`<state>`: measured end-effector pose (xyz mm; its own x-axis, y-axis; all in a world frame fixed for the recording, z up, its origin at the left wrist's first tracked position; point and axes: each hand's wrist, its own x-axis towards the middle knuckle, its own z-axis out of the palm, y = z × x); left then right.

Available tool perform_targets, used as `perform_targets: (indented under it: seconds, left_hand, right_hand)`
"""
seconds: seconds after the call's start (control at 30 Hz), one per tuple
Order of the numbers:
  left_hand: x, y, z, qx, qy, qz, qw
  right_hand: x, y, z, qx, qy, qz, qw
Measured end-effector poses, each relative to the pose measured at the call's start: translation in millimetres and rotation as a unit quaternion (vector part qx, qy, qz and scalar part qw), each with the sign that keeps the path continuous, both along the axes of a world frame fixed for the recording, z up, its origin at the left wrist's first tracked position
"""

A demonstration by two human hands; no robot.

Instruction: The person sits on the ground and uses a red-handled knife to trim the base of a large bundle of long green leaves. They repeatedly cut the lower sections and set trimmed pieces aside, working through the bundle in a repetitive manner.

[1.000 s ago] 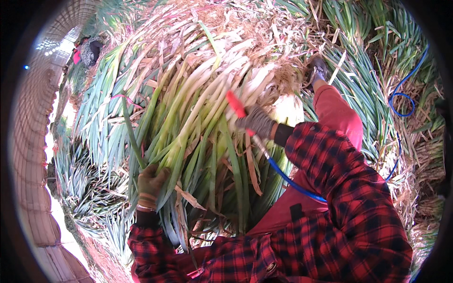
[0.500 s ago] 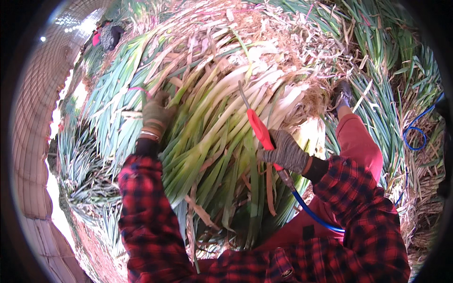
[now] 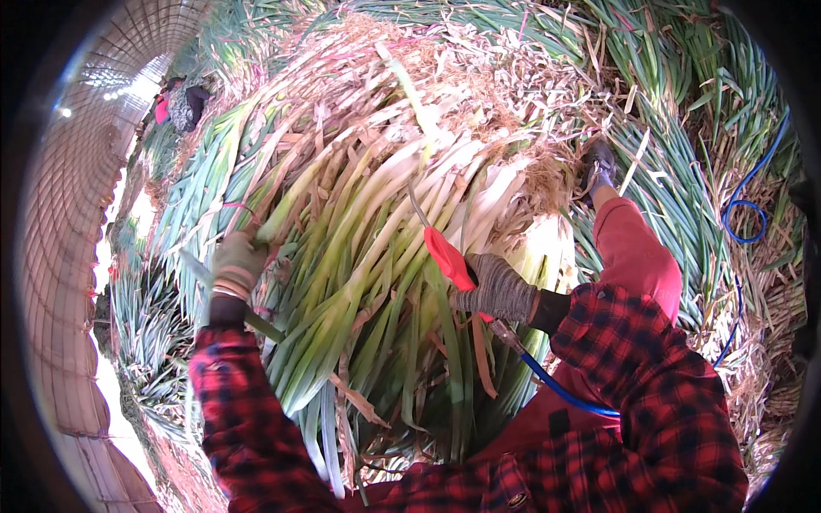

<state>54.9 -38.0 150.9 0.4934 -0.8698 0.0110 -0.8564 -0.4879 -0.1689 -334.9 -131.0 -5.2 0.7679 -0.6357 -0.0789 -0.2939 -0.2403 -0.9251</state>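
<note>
A thick heap of long green onions [image 3: 376, 248] lies before me, pale stems and roots toward the far right, green leaves toward me and to the left. My left hand [image 3: 238, 263], in a knitted glove, is closed around the leafy part of a green onion [image 3: 286, 212] at the heap's left side; leaf ends stick out beside the wrist. My right hand [image 3: 500, 288], also gloved, grips a red air blow gun [image 3: 448, 258] above the middle of the heap. Its thin metal nozzle points up and left over the stems. A blue hose [image 3: 556, 385] runs from its base.
More green onions [image 3: 676, 197] lie at the right, beside a loop of blue hose [image 3: 747, 224]. My shoe [image 3: 600, 167] rests among them. A netted, curved wall [image 3: 64, 282] rises at the left. Another person [image 3: 184, 107] is far off at the upper left.
My left hand has moved left and toward me, drawing leaves with it. The right hand stays over the heap with the blow gun, shifted slightly as the view turned.
</note>
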Motion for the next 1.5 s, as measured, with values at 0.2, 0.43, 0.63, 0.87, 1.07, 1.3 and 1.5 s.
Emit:
perform_targets:
  seconds: [0.2, 0.43, 0.63, 0.87, 1.07, 1.3, 1.5]
  left_hand:
    - [-77.7, -14.8, 44.7, 0.063, 0.16, -0.228, 0.958]
    - [-106.0, 5.9, -39.3, 0.115, 0.202, -0.012, 0.973]
    - [-96.3, 9.9, -52.1, 0.083, 0.129, -0.045, 0.987]
    - [-90.1, 11.8, -50.0, 0.086, 0.141, -0.036, 0.986]
    - [-94.8, 10.7, -51.9, 0.06, 0.153, -0.052, 0.985]
    - [-91.1, 18.6, -52.1, 0.036, 0.189, -0.048, 0.98]
    - [-92.6, 16.8, -56.8, 0.0, 0.22, -0.09, 0.971]
  right_hand:
    - [-12.2, 0.1, -2.6, 0.038, -0.005, -0.029, 0.999]
    - [12.3, 69.2, -7.4, -0.028, 0.009, 0.109, 0.994]
    - [21.6, 48.8, -15.9, 0.036, 0.028, 0.077, 0.996]
    - [37.6, 53.9, -26.3, -0.026, 0.004, 0.099, 0.995]
    - [51.2, -40.9, -45.2, 0.025, 0.077, -0.053, 0.995]
    - [54.1, -93.6, -40.6, 0.058, 0.036, -0.13, 0.989]
    - [43.9, -117.8, -46.7, 0.106, 0.025, -0.17, 0.98]
